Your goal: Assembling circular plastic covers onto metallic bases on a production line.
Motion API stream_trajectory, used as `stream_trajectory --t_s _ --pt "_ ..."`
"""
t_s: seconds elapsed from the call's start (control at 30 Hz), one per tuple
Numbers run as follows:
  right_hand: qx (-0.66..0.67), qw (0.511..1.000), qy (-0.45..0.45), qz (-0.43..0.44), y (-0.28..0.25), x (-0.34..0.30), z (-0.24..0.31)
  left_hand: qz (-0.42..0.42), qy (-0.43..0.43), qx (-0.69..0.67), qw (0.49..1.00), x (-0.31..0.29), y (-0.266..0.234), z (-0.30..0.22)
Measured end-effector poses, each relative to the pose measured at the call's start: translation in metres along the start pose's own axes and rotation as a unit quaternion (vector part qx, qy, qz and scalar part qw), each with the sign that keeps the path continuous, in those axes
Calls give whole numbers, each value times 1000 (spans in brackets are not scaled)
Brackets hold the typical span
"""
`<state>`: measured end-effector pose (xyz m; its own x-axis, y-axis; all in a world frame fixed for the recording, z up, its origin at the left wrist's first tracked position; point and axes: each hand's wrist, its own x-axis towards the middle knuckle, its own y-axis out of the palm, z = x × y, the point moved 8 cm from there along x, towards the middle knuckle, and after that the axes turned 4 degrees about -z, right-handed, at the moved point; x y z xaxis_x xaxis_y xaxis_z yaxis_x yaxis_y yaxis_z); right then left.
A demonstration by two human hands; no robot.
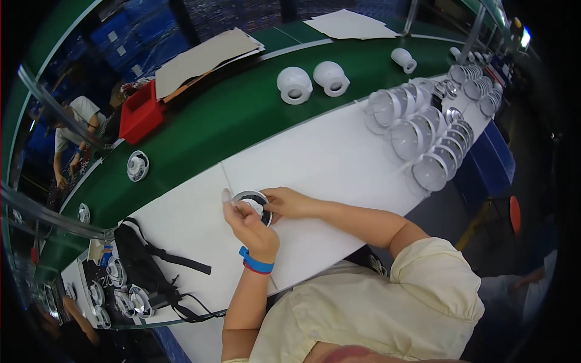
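Just above the white table, I hold a round dome-camera part with a white rim, a dark inside and a white centre piece. My left hand, with a blue band at the wrist, curls round its near left side. The fingers of my right hand are closed on its right edge. My hands cover part of the rim, and the fingertips inside are hard to make out.
Several clear domes with white rings stand in rows on the right. White camera housings, a red bin and similar round parts sit on the green belt. A black strapped bag lies left. Other people work at far left.
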<state>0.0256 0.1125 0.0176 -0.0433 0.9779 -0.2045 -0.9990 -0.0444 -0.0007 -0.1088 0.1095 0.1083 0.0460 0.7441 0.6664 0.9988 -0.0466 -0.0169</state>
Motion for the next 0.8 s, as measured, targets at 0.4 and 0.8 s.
stream_trajectory --t_s 0.4,0.8 --pt "-606 517 -42 -602 -288 -240 87 -22 84 54 995 27 11 -43" --pt "-236 948 -103 -187 -134 -154 67 -31 139 105 984 19 3 -29"
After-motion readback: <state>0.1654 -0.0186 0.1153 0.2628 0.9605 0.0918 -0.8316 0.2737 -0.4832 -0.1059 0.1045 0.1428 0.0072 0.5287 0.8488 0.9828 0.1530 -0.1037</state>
